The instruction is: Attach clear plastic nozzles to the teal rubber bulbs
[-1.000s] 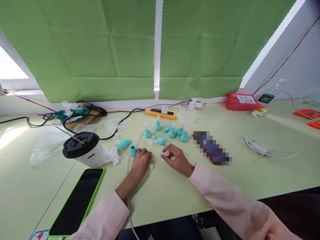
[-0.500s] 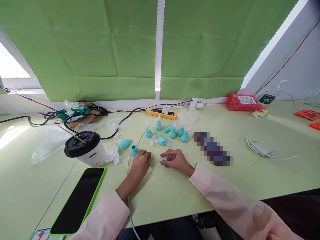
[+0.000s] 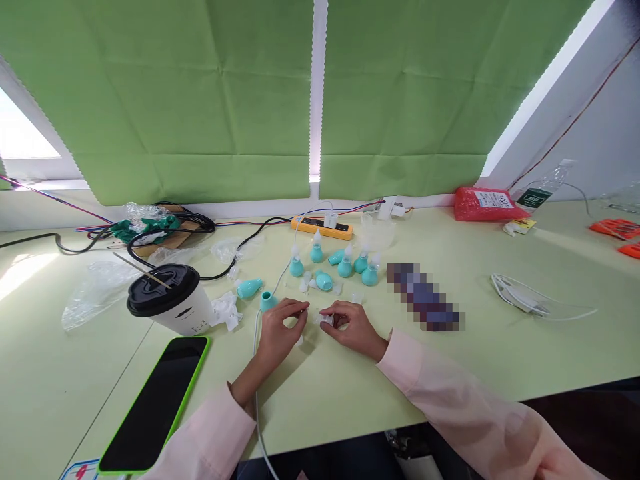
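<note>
My right hand (image 3: 354,327) pinches a small clear plastic piece (image 3: 326,320) between thumb and fingers, just above the table. Facing it across a small gap, my left hand (image 3: 281,330) has its thumb and index fingertips close together; anything between them is too small to make out. A teal squeeze bulb (image 3: 268,301) with an open neck stands right behind my left hand. Another teal bulb (image 3: 249,288) lies on its side to the left. Beyond the hands are several bulbs with clear pointed tips, one of them an upright bulb (image 3: 370,275). A small translucent piece (image 3: 300,341) lies partly hidden by my left hand.
A lidded paper cup (image 3: 183,310) and a phone (image 3: 155,407) are on the left. A white cable (image 3: 257,400) runs under my left wrist. An orange power strip (image 3: 323,228) lies at the back. To the right are a pixelated object (image 3: 425,297) and a coiled white cable (image 3: 520,300).
My left hand has lifted and unfolded slightly, its thumb and index finger now extended towards my right hand. A clear piece now shows behind my right hand, which keeps its hold.
</note>
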`<act>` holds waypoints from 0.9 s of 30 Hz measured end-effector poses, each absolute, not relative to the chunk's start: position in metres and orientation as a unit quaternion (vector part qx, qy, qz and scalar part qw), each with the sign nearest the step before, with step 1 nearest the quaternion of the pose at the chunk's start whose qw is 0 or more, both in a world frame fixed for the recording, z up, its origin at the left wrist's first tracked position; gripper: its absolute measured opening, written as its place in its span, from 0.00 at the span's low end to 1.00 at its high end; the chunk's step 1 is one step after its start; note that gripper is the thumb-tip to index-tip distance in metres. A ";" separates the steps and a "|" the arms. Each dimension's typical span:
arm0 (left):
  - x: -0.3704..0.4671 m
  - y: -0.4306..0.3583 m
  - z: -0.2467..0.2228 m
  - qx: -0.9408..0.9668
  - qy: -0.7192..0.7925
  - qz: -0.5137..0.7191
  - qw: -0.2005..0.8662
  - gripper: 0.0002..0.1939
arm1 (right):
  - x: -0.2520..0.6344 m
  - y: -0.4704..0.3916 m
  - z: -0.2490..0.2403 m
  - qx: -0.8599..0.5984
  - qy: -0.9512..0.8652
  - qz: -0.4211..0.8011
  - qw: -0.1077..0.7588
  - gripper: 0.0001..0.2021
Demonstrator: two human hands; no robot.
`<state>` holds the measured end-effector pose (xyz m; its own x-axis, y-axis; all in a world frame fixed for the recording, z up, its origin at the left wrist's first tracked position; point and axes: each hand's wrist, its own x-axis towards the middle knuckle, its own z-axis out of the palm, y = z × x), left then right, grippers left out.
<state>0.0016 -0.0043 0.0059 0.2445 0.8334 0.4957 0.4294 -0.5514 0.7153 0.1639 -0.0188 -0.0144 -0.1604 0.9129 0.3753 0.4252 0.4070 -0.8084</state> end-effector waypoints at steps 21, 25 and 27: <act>0.004 -0.005 0.008 0.777 0.378 0.406 0.297 0.08 | 0.163 -0.020 -0.012 -0.459 -0.588 0.448 0.493 0.10; 0.005 -0.004 0.006 0.801 0.344 0.419 0.255 0.07 | 0.161 -0.022 -0.009 -0.454 -0.585 0.458 0.492 0.11; 0.004 -0.004 0.005 0.818 0.319 0.428 0.216 0.08 | 0.161 -0.023 -0.008 -0.458 -0.576 0.469 0.489 0.11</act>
<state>0.0037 -0.0035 0.0053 0.4300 0.7059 0.5629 0.3360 -0.7038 0.6259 0.1607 -0.0227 -0.0079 -0.1025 0.9858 0.1329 0.0689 0.1403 -0.9877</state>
